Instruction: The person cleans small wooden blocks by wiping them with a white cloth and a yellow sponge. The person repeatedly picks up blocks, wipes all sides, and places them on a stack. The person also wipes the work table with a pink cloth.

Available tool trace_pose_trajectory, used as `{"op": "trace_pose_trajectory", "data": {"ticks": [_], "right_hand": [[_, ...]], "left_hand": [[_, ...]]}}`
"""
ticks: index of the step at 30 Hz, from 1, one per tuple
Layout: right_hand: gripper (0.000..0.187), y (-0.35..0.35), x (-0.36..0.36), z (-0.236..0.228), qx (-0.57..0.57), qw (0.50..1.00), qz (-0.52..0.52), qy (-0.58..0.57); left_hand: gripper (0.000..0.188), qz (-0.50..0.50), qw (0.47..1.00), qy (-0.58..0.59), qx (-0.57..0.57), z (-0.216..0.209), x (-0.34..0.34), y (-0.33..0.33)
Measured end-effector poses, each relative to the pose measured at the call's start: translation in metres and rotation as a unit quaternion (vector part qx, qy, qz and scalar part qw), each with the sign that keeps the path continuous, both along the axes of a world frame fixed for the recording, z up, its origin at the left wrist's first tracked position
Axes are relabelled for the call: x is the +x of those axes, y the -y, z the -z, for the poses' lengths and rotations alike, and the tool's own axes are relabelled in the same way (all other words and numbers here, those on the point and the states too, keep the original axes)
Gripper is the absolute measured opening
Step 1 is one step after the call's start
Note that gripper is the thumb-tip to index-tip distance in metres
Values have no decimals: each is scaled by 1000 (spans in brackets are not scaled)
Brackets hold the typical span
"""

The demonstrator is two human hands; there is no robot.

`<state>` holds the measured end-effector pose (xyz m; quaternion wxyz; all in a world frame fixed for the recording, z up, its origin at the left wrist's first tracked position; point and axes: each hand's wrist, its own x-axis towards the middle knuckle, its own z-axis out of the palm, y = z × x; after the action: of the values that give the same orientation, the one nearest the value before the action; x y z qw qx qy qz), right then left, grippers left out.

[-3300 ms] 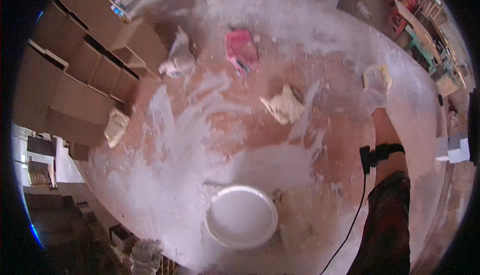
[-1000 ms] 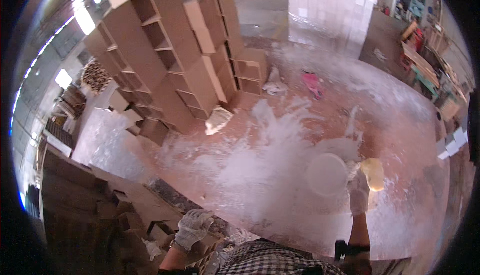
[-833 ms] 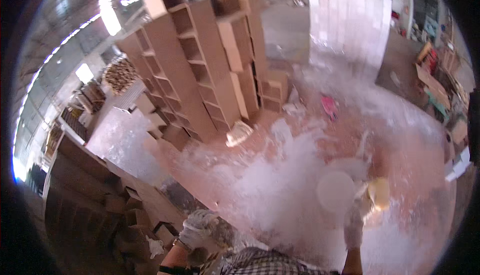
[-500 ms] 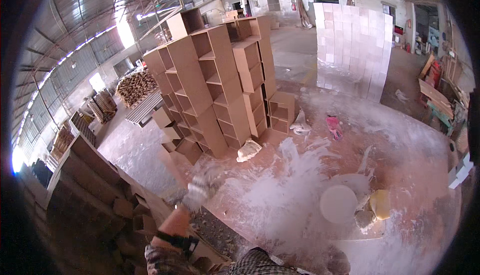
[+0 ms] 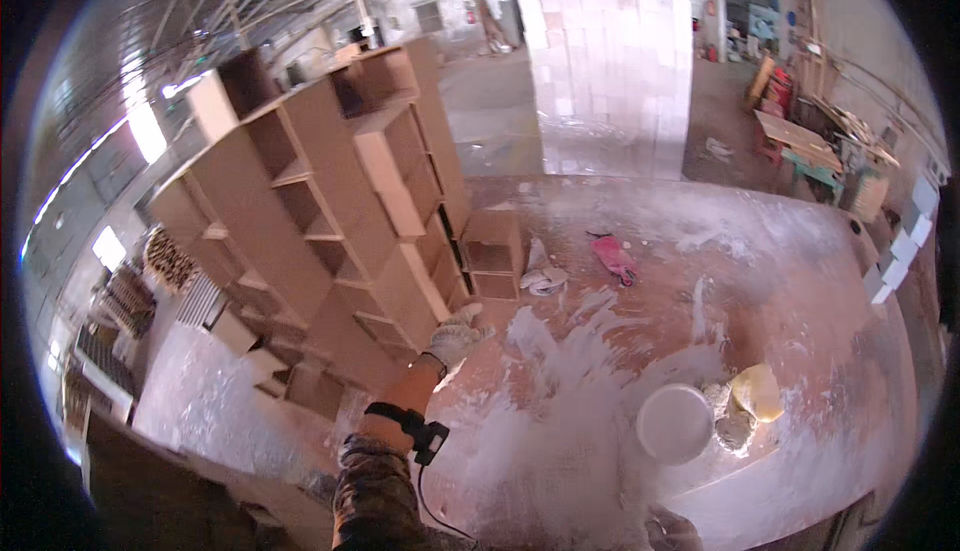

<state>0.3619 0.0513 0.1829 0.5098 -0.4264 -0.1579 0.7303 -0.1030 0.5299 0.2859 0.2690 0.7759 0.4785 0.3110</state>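
My left hand (image 5: 457, 334), in a dusty work glove, is stretched out at the centre of the frame toward the stack of open wooden boxes (image 5: 330, 201) that fills the upper left. The fingers look loosely curled and I hold nothing in them; the glove sits just beside the lower boxes, and I cannot tell whether it touches one. My right hand (image 5: 672, 529) only shows as a gloved edge at the bottom of the frame, so I cannot tell how open it is.

The floor (image 5: 800, 281) is smeared white. On it, lower right, sit a white bucket (image 5: 675, 423) and a yellow sponge (image 5: 757, 392) close beside it. A pink rag (image 5: 612, 256) lies further up.

I judge that no box is in hand yet; the boxes look bare and uncoated.
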Motion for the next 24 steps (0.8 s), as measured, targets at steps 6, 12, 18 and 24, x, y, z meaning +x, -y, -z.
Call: {"op": "trace_pose_trajectory", "data": {"ticks": [6, 12, 18, 24], "right_hand": [[25, -24, -59, -77, 5, 725, 35, 688], [19, 19, -20, -55, -43, 478, 9, 877], [41, -34, 22, -77, -105, 528, 63, 840], [50, -95, 82, -43, -75, 361, -54, 928]], "left_hand": [[26, -136, 874, -330, 328, 30, 10, -131], [68, -97, 981, 131, -106, -25, 108, -147], [66, -156, 987, -19, -39, 11, 109, -197], [56, -137, 972, 188, -33, -30, 119, -138]]}}
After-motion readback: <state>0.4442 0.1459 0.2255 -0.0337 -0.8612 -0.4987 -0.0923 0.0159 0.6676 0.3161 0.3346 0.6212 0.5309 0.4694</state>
